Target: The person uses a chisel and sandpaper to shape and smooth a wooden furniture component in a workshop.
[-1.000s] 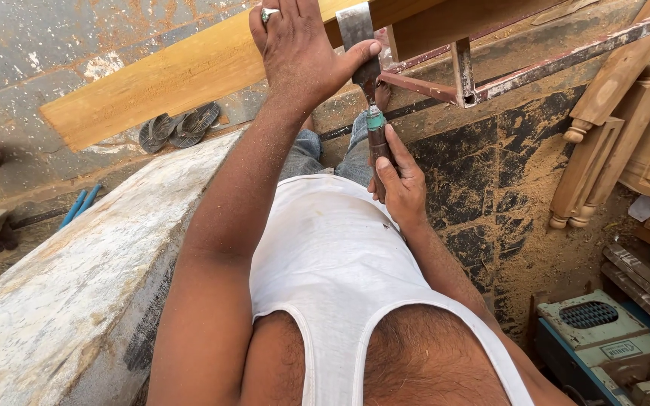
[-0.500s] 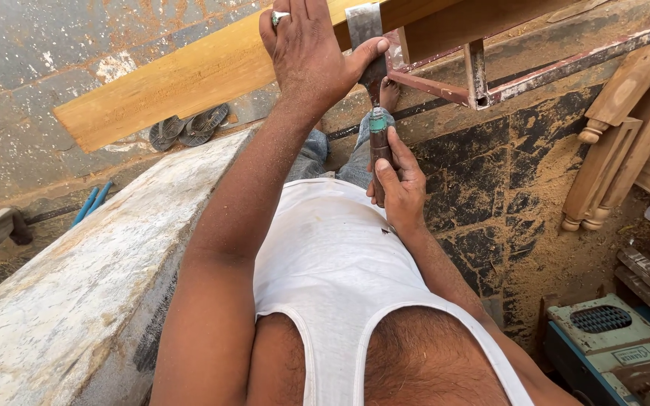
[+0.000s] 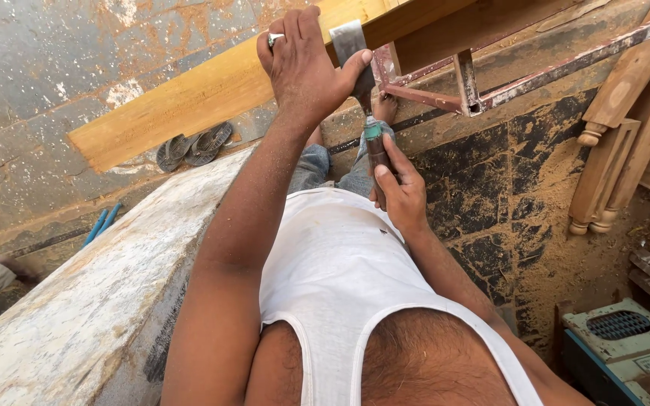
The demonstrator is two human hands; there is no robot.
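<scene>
Head view is looking down over a white undershirt at two bare arms reaching forward. The left hand (image 3: 306, 64) is clenching a hammer (image 3: 351, 49) near its flat grey metal head, thumb pressing against the side of the head, with a ring showing on one finger. The hammer is hanging just above the top of a chisel (image 3: 375, 146), and whether the two are touching cannot be told. The right hand (image 3: 400, 195) is wrapping its fingers around the chisel's dark wooden handle, which carries a green band near its upper end; the tool is standing close to upright, its blade hidden behind the hand. A long pale wooden plank (image 3: 212, 94) is lying across the scene under the left hand, resting on a rusty metal frame (image 3: 490, 86). A whitish stone slab (image 3: 99, 301) is running along the left arm. A pair of sandals (image 3: 193, 146) is lying on the floor beyond the slab, and turned wooden legs (image 3: 615, 158) are leaning at right over sawdust.
</scene>
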